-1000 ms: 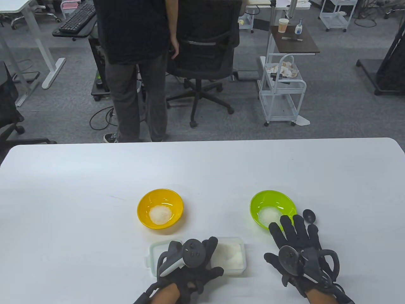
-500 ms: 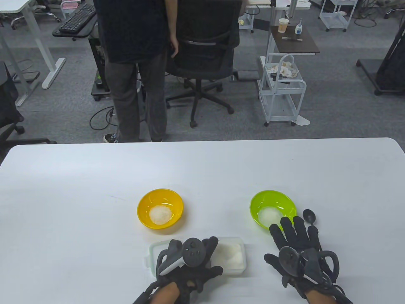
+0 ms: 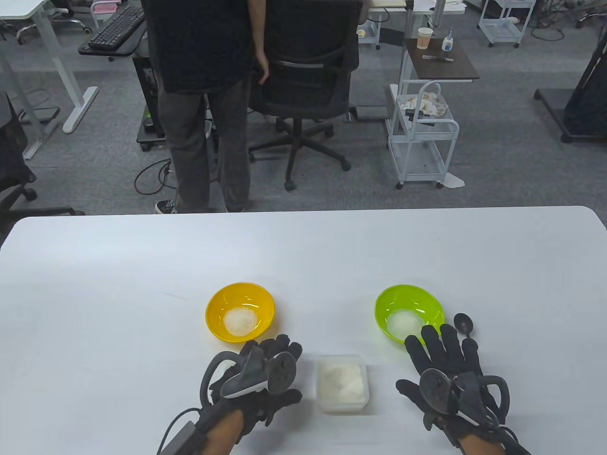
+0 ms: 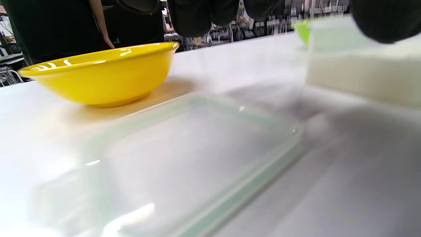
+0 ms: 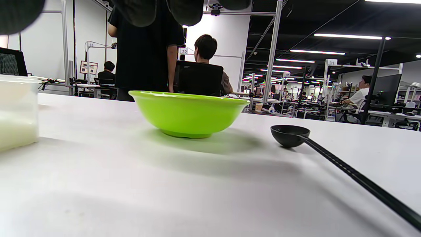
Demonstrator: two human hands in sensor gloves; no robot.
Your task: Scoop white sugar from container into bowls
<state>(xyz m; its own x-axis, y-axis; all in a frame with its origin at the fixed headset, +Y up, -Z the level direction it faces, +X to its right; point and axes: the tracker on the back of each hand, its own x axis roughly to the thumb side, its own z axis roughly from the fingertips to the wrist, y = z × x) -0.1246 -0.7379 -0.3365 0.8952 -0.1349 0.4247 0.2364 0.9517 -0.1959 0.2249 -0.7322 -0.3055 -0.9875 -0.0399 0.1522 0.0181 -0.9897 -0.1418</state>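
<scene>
My left hand (image 3: 256, 379) is moving off the container (image 3: 342, 383) to its left, where a second ago it was lying across the container's near-left corner. It is now hovering over the lid (image 4: 197, 158), which is lying flat on the table (image 3: 142, 265) just beside the container; I can't tell whether the fingers are touching it, and they are holding nothing that I can see. That is leaving the sugar (image 3: 340, 377) fully uncovered and open from above, so scooping looks ready to go on.

My right hand (image 3: 448, 374) is staying flat on the table with fingers spread, gripping nothing, its fingertips just beside the green bowl (image 3: 409, 298). The spoon (image 3: 463, 323) is lying on the table at that hand's far side, bowl end pointing away, handle running back under my fingers.

Both the green bowl and the yellow bowl (image 3: 240, 296) are already holding a small heap of sugar. Nothing is sitting between the spoon, container and bowls. Beyond the table a person (image 3: 204, 95) is standing by an office chair (image 3: 303, 90), well apart from my work.
</scene>
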